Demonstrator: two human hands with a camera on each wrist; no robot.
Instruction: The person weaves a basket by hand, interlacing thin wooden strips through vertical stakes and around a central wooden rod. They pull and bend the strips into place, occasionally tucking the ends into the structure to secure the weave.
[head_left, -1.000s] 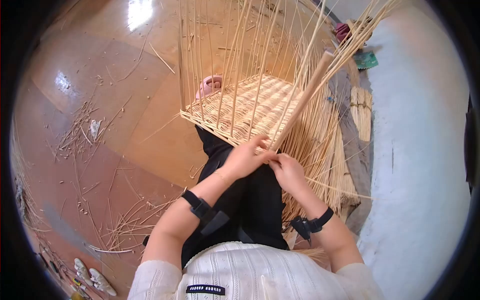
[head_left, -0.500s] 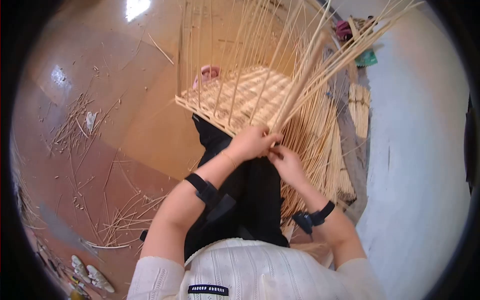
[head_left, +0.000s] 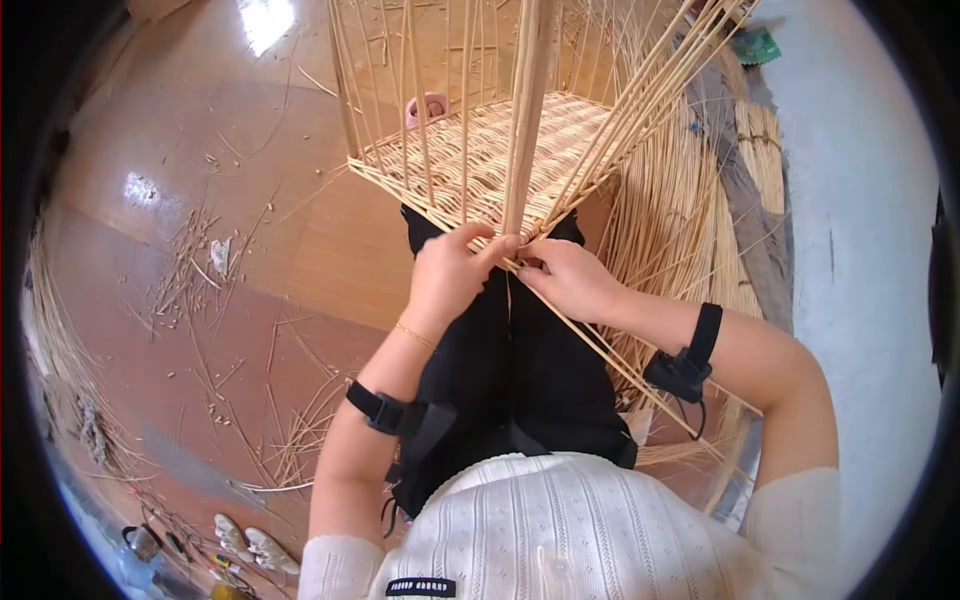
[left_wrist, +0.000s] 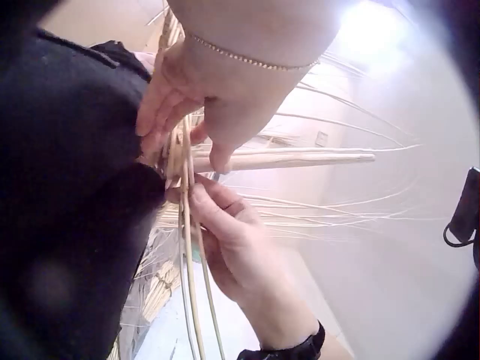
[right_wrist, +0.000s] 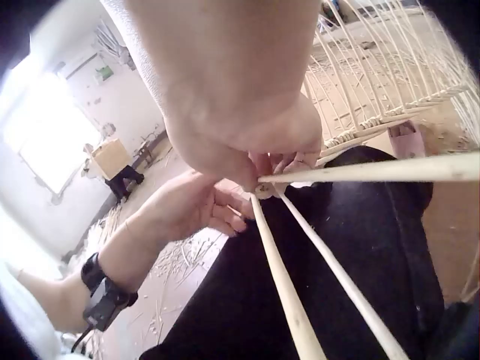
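Head view: the pale woven wicker basket base (head_left: 480, 150) lies on the black-trousered lap (head_left: 530, 380), its near corner right between both sets of fingers. The left hand (head_left: 447, 277) curls round the foot of the thick pale upright wooden stake (head_left: 527, 110). The right hand (head_left: 570, 282) pinches thin pale willow rods (head_left: 600, 348) trailing past its wrist. Fingertips hide the joint itself. Both hands angle inward, backs up.

Basket (head_left: 470, 160) top centre on your lap (head_left: 545, 370); your left hand (head_left: 450, 275) and right hand (head_left: 575, 280) meet at its near edge; reeds (head_left: 600, 345) run lower right; scraps (head_left: 200, 270) left.
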